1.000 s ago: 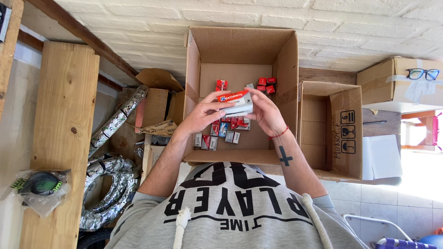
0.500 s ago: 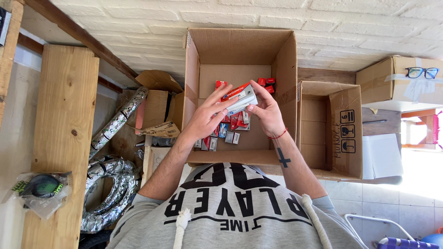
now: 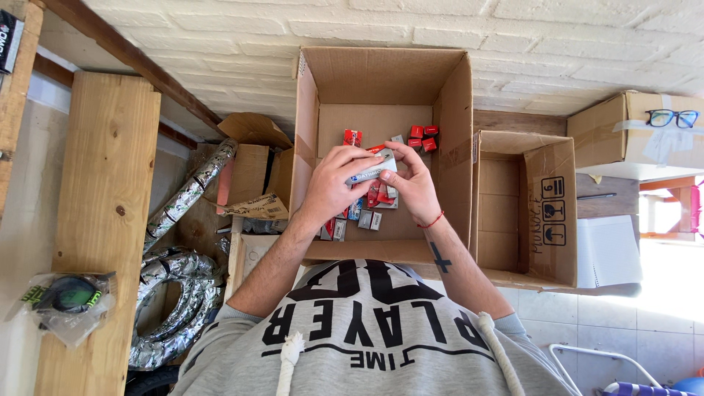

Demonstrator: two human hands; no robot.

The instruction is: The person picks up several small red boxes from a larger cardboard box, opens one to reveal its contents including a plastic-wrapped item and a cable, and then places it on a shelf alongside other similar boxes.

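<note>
Both my hands reach into a large open cardboard box [image 3: 381,81]. My left hand [image 3: 331,187] and my right hand [image 3: 416,189], which has a red string on its wrist, together hold a small flat grey-and-white pack with a red end [image 3: 372,173]. The pack sits between my fingertips, just above the box bottom. Under and around my hands lie several small red and grey packs [image 3: 370,218]. A few little red boxes [image 3: 424,137] are at the far right corner. My fingers hide much of the held pack.
A second, smaller open cardboard box [image 3: 524,213] stands to the right. A taped carton with black glasses [image 3: 673,117] on it is at the far right. To the left are a wooden plank [image 3: 95,220], silver flexible ducting [image 3: 176,293] and torn cardboard [image 3: 253,169].
The pack has turned in my hands and come slightly lower and closer to me. My fingers have closed in more tightly around it.
</note>
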